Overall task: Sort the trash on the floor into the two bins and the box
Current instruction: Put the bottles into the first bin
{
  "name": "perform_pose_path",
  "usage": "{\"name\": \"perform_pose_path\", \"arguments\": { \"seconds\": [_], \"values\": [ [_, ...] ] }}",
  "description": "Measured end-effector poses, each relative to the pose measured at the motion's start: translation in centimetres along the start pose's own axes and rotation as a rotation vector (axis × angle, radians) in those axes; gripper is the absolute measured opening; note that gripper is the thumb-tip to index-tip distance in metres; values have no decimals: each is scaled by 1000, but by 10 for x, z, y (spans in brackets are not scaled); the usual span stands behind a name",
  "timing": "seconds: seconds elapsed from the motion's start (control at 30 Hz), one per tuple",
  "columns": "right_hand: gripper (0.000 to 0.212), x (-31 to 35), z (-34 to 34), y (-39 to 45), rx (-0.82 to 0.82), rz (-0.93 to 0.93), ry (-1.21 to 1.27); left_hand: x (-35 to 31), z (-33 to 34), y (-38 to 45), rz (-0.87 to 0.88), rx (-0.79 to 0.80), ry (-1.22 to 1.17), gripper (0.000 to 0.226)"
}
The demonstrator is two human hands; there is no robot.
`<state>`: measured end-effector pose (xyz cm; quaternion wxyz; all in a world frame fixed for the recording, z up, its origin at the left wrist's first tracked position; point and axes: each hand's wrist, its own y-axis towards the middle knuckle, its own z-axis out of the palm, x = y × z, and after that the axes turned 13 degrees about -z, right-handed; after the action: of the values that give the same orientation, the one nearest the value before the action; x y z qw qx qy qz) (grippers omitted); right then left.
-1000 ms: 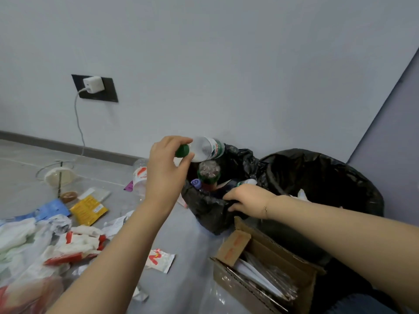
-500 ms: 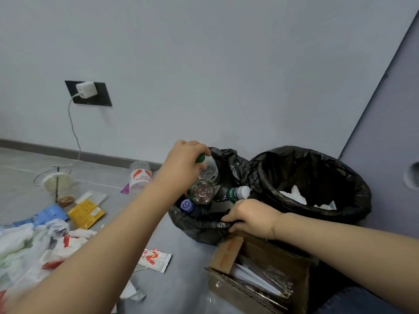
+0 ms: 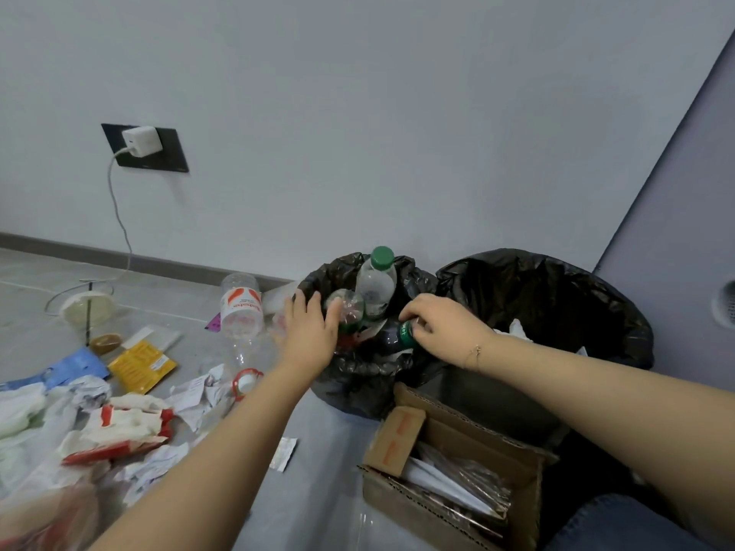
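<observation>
Here the left hand (image 3: 308,332) lies flat, fingers straight, over the smaller black-bagged bin (image 3: 358,375), touching a clear upturned plastic bottle (image 3: 345,312). The right hand (image 3: 441,328) curls its fingers around a dark green-labelled bottle (image 3: 399,336) in that bin. A clear green-capped bottle (image 3: 376,286) stands upright there. Wrappers and crumpled paper (image 3: 199,395) litter the floor beside the brown cardboard box (image 3: 445,463).

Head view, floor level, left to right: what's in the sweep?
Yellow packet → red-labelled clear bottle → left hand → bottle-filled bin → right hand → large black-lined bin.
</observation>
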<state>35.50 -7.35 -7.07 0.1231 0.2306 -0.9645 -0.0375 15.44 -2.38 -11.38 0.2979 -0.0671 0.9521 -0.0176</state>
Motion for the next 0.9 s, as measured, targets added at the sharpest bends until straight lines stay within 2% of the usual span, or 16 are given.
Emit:
{"name": "perform_pose_path", "arguments": {
  "seconds": [0.07,0.17,0.27,0.33,0.4,0.5,0.57,0.63,0.73,0.77,0.83,0.9],
  "values": [
    [36,2,8,12,54,23,-199,9,10,-3,-43,-15,-68,57],
    [51,4,16,28,260,147,-522,14,15,-6,-41,-37,-230,56],
    [42,-3,13,35,386,193,-645,11,13,-18,-51,-8,-377,48],
    [40,-4,7,36,398,150,-658,12,9,-24,-117,-4,-476,43],
    [45,-2,1,34,305,108,-562,15,9,-22,-171,-5,-489,50],
    [46,6,-15,31,-138,108,-273,18,10,-18,-203,14,-495,59],
    [42,9,-27,30,-327,153,-147,17,12,-20,-203,3,-504,61],
    [40,9,-33,29,-262,197,-142,13,13,-25,-202,-7,-497,63],
    [48,7,-19,23,76,235,-268,8,12,-30,-207,-4,-511,65],
    [57,7,-14,21,125,227,-290,6,11,-31,-216,-2,-515,66],
    [71,11,-13,19,84,207,-252,3,10,-30,-230,-10,-503,65],
    [73,14,-20,21,-9,203,-194,2,12,-25,-232,-26,-493,63]
  ]
}}
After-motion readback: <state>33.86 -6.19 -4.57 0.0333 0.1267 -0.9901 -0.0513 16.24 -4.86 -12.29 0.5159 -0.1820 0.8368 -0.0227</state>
